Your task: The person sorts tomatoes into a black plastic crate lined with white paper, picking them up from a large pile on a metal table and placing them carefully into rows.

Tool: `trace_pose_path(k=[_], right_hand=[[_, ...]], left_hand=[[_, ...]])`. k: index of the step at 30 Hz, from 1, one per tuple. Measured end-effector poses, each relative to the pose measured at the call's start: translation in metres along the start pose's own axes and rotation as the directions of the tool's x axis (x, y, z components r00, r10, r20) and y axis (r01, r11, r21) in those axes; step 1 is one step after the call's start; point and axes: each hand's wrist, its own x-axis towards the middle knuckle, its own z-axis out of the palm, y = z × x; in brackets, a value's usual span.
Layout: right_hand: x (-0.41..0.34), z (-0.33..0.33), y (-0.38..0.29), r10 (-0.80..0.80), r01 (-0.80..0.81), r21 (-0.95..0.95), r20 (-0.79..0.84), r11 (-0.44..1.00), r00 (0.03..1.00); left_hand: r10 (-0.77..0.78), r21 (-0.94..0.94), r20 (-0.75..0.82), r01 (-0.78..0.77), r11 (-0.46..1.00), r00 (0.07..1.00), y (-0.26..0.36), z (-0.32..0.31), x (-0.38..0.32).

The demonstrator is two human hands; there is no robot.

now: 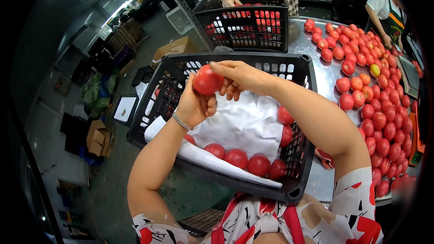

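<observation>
Over a black plastic crate (307, 108), my left hand (193, 106) holds a red tomato (207, 80) from below and to the left. My right hand (237, 78) grips the same tomato from the right, its thumb on the upper side and its fingers curled by the lower edge. White paper (237, 118) lines the crate, with a folded strip along the near rim. Along the crate's near side sits a row of tomatoes (236, 158), and others (285, 115) line the right wall. My forearms hide parts of the side walls.
A metal table (298, 37) at right bears a large spread of tomatoes (379, 120) and a scale (408, 74). Beyond my crate, a gloved person handles tomatoes at another black crate (244, 28). Another person (386, 13) stands far right. Cardboard boxes (98, 137) lie on the floor at left.
</observation>
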Motion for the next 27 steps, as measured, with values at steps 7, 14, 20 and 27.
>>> trace_pose_path(k=[7, 14, 20, 27], right_hand=[[0.002, -0.005, 0.008, 0.152, -0.166, 0.100, 0.129, 0.981, 0.980], [0.005, -0.005, 0.008, 0.238, -0.238, 0.029, -0.005, 0.971, 0.971], [0.009, -0.008, 0.015, 0.046, -0.033, 0.127, -0.107, 0.991, 0.993], [0.007, -0.003, 0.009, 0.111, -0.108, 0.045, -0.068, 0.993, 0.991]], left_hand=[[0.018, 0.149, -0.118, 0.000, 0.989, 0.993, -0.004, 0.011, 0.000], [0.034, 0.187, 0.010, -0.035, 0.982, 0.999, -0.002, 0.004, -0.001], [0.032, 0.239, -0.029, -0.024, 0.971, 0.999, -0.001, 0.016, 0.000], [0.031, 0.249, -0.049, -0.018, 0.968, 0.998, -0.002, 0.012, 0.003]])
